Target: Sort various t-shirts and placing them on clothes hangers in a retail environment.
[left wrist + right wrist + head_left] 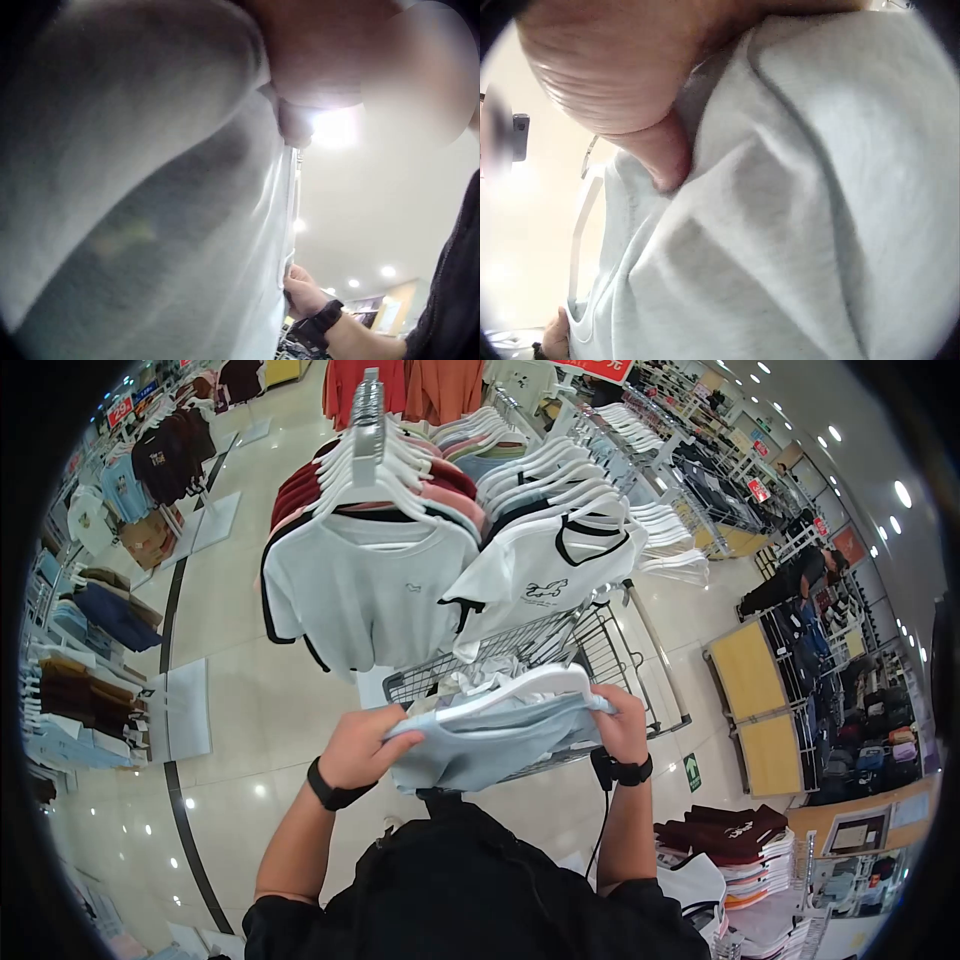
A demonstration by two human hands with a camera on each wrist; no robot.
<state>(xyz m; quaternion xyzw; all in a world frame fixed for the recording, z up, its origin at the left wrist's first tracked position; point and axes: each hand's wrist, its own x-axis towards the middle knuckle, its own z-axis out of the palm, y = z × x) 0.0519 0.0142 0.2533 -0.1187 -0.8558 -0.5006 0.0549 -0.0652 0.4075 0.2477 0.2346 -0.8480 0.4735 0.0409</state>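
Observation:
A pale blue T-shirt (490,750) on a white hanger (525,688) is stretched between both hands in front of the body. My left hand (365,748) grips one shoulder, thumb lying along the cloth. At the opposite shoulder, my right hand (623,725) pinches the fabric near the hanger's end. The left wrist view is filled mostly by the shirt front (187,262), with the right hand (302,291) at its far edge. Folds in the shirt (742,225) run down from the right thumb in the right wrist view. Fingers behind the cloth are hidden.
A wire shopping cart (615,650) holding crumpled light clothes stands just beyond the shirt. Behind it, a rack carries a grey-white T-shirt (370,590) and a white one with black trim (550,565). More hanging clothes (725,840) stand at lower right. A yellow-panelled shelf (755,680) is farther right.

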